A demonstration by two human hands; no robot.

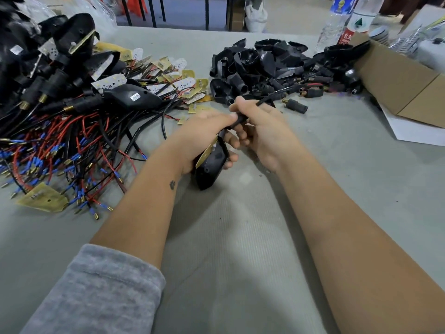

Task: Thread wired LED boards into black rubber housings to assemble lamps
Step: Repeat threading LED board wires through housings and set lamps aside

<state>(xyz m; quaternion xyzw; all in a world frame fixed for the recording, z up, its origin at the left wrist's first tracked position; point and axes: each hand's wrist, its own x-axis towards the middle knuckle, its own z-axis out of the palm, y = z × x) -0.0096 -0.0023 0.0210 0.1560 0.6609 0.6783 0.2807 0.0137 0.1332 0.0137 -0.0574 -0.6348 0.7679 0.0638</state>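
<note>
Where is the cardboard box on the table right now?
In the head view, the cardboard box sits at the table's far right edge, just right of the pile of empty black housings, below the water bottles.

Bare table (240,249) is seen below the fingers (234,141). Left of them, the way is blocked by wires (72,145) and boards (168,78). Past them, housings (260,66) are piled. A box (397,80) is found far right.

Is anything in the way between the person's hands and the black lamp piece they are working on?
Nothing visible. The left hand already grips the black rubber housing, and the right hand pinches the black cable at its top.
</note>
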